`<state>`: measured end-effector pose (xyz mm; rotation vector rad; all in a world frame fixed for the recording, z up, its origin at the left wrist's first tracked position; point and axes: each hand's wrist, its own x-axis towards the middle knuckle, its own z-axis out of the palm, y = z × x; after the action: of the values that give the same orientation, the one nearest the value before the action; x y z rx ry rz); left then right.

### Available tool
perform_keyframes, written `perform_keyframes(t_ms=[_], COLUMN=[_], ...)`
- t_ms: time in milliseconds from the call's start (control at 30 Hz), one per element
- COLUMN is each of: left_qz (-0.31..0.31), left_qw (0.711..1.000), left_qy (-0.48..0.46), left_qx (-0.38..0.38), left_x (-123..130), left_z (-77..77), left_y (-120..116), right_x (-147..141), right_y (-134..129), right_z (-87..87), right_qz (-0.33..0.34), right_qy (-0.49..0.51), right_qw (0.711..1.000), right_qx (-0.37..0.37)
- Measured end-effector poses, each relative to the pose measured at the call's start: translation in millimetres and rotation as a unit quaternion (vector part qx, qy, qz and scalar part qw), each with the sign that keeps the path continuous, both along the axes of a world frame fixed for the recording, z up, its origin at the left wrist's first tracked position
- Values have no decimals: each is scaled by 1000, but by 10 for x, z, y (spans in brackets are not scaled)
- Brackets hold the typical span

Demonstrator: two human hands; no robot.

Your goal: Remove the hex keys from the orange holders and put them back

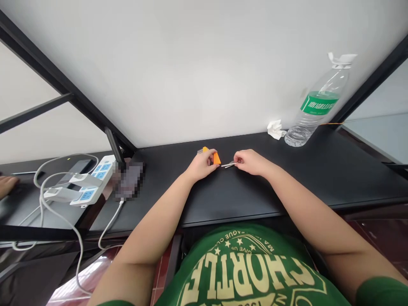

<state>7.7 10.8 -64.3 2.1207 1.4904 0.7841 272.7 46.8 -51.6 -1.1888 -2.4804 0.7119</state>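
Near the middle of the black desk, my left hand (201, 165) is closed around a small orange object (216, 158). One orange end shows above the fingers and another beside the thumb; its kind I cannot make out. A small piece with dark and light stripes (200, 151) shows just behind that hand, and whether it is joined to the orange object is unclear. My right hand (250, 162) pinches thin, pale, metallic-looking strips (228, 165). Their free ends point left, close to the left fingertips. Fingers hide the rest of both things.
A large water bottle (314, 108) with a green label leans at the right rear, beside crumpled white tissue (276, 129). To the left lie a blurred-out phone (130, 180) on a cable and a white power strip (95, 180). Another person's hand (7, 186) rests at far left.
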Motion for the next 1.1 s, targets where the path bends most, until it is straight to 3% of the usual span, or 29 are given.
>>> perform_keyframes(t_ms=[100,300,633,867,1000,1100], left_qz=[5,10,-22,-5,1,-30], left_qw=[999,997,997,999,998,997], left_qy=[-33,-65,-57,-7,9,22], left_qx=[11,32,51,53,63,71], left_x=[-9,-1,14,82,140,213], left_z=[-19,-31,-43,-1,51,111], left_y=[9,11,-11,-59,-95,-137], right_x=[49,60,73,42,-54,-161], right_y=[33,42,26,-57,-100,-160], right_z=[3,-15,3,71,42,24], right_qz=[-4,4,17,10,12,32], right_qy=[101,170,182,143,150,174], right_qw=[994,985,982,989,989,983], right_qx=[-38,-1,42,39,-3,-41])
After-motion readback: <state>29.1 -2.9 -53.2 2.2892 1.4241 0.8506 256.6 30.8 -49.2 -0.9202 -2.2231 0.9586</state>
